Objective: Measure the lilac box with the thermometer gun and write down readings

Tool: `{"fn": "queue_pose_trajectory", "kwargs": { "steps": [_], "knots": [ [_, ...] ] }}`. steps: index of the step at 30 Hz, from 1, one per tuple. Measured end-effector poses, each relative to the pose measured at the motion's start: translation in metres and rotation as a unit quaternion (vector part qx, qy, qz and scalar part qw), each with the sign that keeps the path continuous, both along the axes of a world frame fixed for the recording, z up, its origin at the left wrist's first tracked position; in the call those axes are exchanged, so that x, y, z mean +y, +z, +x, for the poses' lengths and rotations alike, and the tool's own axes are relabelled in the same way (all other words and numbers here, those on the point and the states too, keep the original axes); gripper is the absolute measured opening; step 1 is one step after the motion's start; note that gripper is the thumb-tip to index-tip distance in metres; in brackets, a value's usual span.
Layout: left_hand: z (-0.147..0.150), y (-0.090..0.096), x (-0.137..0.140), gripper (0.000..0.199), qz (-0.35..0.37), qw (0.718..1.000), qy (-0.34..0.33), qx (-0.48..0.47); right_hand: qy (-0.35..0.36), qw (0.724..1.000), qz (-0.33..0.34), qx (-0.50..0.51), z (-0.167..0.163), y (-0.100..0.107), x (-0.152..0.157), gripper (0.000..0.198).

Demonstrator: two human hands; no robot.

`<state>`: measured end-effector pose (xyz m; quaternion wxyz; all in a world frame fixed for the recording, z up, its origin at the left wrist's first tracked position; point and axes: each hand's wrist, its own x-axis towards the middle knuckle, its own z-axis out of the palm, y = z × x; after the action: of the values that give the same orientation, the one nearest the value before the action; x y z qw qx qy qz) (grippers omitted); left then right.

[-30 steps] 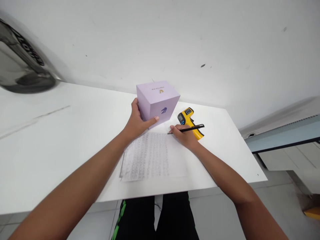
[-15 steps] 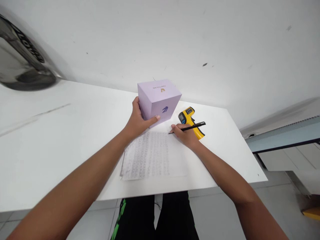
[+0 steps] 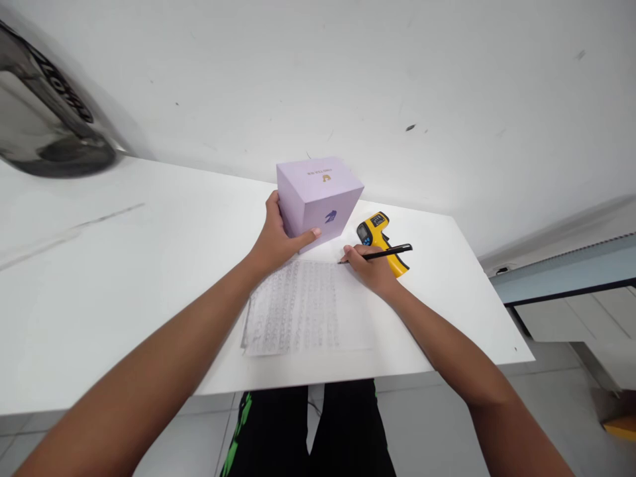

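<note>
The right hand (image 3: 370, 268), right of centre in the frame, is closed in a writing grip on a black pen (image 3: 395, 251) — thumb and fingers pinched low, the barrel slanting up to the right. Its tip is at or just over the upper edge of a sheet of paper (image 3: 298, 311) at lower centre, by the top end of the rightmost column of marks (too small to read); the strip further right looks blank. The step in hand seems to be writing, judging by grip and tip. A further stroke would call for a light, steady tip and a page that does not slide, as neither hand is plainly pinning it.

The left hand (image 3: 275, 238), near the centre, is spread around the corner of a pale purple box (image 3: 318, 209), thumb on the front face, fingers along the left side — holding it just above the sheet, though whether its base rests flat I cannot tell.

Beyond the right hand lies a yellow handheld device (image 3: 380, 225), its grip partly hidden. All this is on a white table (image 3: 124, 298) against a scuffed wall (image 3: 248, 79), with a grey see-through bag (image 3: 54, 136) at the upper left
</note>
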<state>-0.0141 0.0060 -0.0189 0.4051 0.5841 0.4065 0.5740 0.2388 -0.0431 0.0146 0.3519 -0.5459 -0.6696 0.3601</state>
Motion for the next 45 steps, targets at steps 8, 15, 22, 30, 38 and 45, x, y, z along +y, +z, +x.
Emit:
{"fn": "queue_pose_trajectory", "kwargs": {
  "steps": [8, 15, 22, 30, 38, 45],
  "knots": [
    [-0.001, -0.002, 0.0, 0.116, 0.003, 1.0, 0.007, 0.001, -0.005, 1.0, 0.006, -0.008, 0.001, -0.002, -0.001, 0.055],
    [0.0, -0.002, 0.0, 0.116, 0.002, 1.0, -0.002, -0.002, -0.012, 1.0, 0.02, -0.009, 0.001, -0.003, -0.001, 0.057],
    [-0.002, -0.002, 0.001, 0.116, -0.001, 1.0, -0.002, 0.004, 0.01, 1.0, 0.016, -0.011, 0.003, -0.005, -0.001, 0.059],
    [-0.005, 0.0, -0.004, 0.118, -0.033, 0.999, -0.006, 0.002, -0.031, 0.994, 0.098, -0.044, -0.002, -0.015, -0.008, 0.056],
    [-0.005, 0.01, -0.006, 0.102, -0.024, 0.999, -0.025, -0.011, 0.207, 0.928, 0.248, -0.187, -0.003, -0.031, -0.013, 0.026],
    [-0.006, 0.012, -0.003, 0.094, -0.008, 0.999, 0.0, -0.031, 0.175, 0.883, 0.268, -0.344, -0.006, -0.026, -0.018, 0.059]
  ]
}}
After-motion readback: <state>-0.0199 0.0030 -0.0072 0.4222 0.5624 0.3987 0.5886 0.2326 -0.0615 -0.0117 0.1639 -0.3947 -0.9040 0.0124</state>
